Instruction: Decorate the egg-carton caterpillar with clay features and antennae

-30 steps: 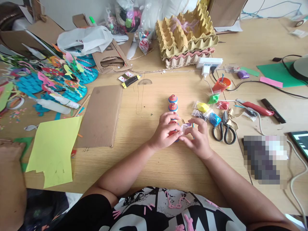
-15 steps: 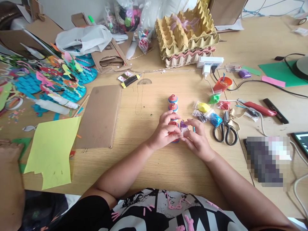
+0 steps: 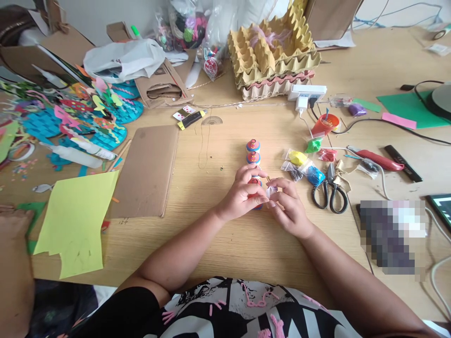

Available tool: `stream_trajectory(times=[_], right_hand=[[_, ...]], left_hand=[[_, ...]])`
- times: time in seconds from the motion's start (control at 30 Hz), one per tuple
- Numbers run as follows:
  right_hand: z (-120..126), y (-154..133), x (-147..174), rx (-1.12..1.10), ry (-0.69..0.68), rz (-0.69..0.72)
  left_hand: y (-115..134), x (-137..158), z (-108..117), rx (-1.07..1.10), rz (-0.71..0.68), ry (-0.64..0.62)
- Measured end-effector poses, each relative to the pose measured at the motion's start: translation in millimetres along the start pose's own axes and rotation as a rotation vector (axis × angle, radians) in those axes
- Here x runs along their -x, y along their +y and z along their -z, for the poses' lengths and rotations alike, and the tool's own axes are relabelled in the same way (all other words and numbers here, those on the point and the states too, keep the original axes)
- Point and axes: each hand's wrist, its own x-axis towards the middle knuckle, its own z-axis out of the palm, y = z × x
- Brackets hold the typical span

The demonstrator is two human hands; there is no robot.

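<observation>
My left hand (image 3: 242, 193) and my right hand (image 3: 291, 207) are close together over the table, thumbs and fingers pinched. Between their fingertips is a small clear plastic bag (image 3: 270, 191) with a bit of purple in it and a gold-coloured piece at its top. Fingers cover part of the bag. Just behind and under my left hand stands a row of small round red, blue and white figures (image 3: 252, 157), some of them partly hidden by my fingers. Right of my right hand lie small bags of yellow clay (image 3: 296, 157) and blue clay (image 3: 315, 175).
Black-handled scissors (image 3: 330, 190) lie to the right, near an orange cup (image 3: 324, 124). Cardboard (image 3: 146, 169) and yellow paper (image 3: 79, 220) are on the left. Egg trays (image 3: 271, 61) are stacked at the back. Another person's arm (image 3: 16, 267) rests at the left edge.
My right fingers have shifted slightly and cover more of the purple in the bag. The gold-coloured piece shows more plainly above them. My left hand has barely moved.
</observation>
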Motion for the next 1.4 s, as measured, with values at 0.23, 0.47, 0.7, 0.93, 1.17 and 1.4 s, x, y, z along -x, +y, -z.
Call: stream_trajectory(times=[0.23, 0.47, 0.7, 0.93, 1.17, 1.4], right_hand=[[-2, -1, 2, 0.003, 0.069, -0.02], [-6, -2, 6, 0.052, 0.145, -0.06], [-11, -2, 5, 0.133, 0.218, -0.049], [-4, 0, 3, 0.203, 0.105, -0.036], [-3, 1, 4, 0.329, 0.103, 0.078], [-8, -4, 3, 0.365, 0.178, 0.111]], left_hand=[[4, -2, -3, 0.037, 0.008, -0.006], [9, -2, -4, 0.021, 0.028, -0.008], [12, -4, -3, -0.02, -0.026, 0.005], [12, -2, -2, -0.095, -0.051, 0.011], [17, -3, -3, -0.228, -0.148, 0.004], [16, -1, -7, -0.335, -0.219, 0.035]])
